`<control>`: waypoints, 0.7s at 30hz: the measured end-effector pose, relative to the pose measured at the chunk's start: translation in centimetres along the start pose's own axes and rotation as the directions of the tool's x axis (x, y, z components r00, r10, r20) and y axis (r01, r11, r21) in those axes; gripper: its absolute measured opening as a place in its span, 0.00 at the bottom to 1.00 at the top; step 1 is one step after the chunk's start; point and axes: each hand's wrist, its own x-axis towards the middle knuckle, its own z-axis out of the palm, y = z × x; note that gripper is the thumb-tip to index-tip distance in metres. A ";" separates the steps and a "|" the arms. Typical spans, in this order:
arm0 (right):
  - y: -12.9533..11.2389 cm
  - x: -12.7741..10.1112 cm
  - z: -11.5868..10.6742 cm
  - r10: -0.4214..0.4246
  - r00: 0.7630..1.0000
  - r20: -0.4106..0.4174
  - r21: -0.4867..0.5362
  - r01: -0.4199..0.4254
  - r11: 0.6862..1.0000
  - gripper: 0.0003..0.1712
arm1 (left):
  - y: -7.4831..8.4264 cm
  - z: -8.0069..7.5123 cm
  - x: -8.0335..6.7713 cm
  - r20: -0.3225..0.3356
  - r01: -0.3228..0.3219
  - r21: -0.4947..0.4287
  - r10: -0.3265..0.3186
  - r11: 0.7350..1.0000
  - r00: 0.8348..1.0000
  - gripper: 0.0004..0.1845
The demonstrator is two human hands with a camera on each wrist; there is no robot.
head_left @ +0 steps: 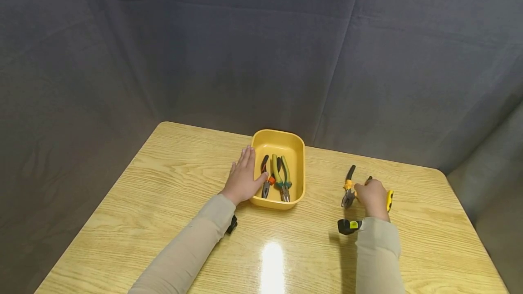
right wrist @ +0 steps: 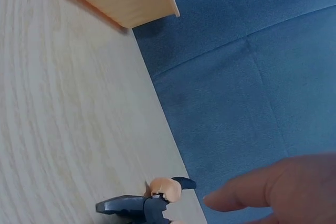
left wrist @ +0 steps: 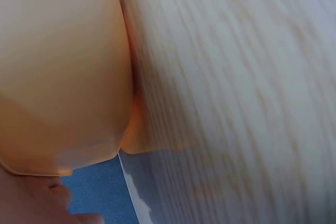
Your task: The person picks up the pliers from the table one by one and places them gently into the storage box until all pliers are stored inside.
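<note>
A yellow tray (head_left: pixel 303 171) stands near the far edge of a wood-grain table (head_left: pixel 175 162), its far end close to the grey cloth (head_left: pixel 253 57) hanging behind. Bare wood stretches well out to the tray's left, toward the slanting side edge, and a wide strip of the same surface separates its right wall from the loose pliers (head_left: pixel 347 198) with black and orange handles. Those pliers lie on the table to the right of the tray, nearer the far edge than the near one. Inside the tray, orange-and-black pliers (head_left: pixel 266 190) and green-handled pliers (head_left: pixel 284 180) rest side by side, jaws toward the near end, with room beyond their handles. The two hands are well apart. The left hand (head_left: pixel 242 178) lies along the tray's left rim, fingers extended and thumb spread across toward the inside. The right hand (head_left: pixel 372 196) is angled down over the loose pliers, partly covering one handle; whether it grips them cannot be told, since its fingertips are largely hidden. Just beyond its right side, a yellow-and-black object (head_left: pixel 390 199) shows in part. Both forearms reach forward in beige sleeves (head_left: pixel 377 253).
</note>
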 end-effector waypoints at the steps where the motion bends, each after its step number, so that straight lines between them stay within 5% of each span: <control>1: 0.0 0.0 0.0 0.008 1.000 0.002 0.002 -0.008 1.000 0.17 | 0.0 0.0 0.0 -0.003 -0.002 -0.001 0.002 1.000 1.000 0.47; 21: 0.6 1.2 0.9 0.061 0.998 -0.011 -0.017 -0.061 0.998 0.13 | -0.1 0.1 0.1 -0.012 -0.003 -0.013 0.003 1.000 1.000 0.47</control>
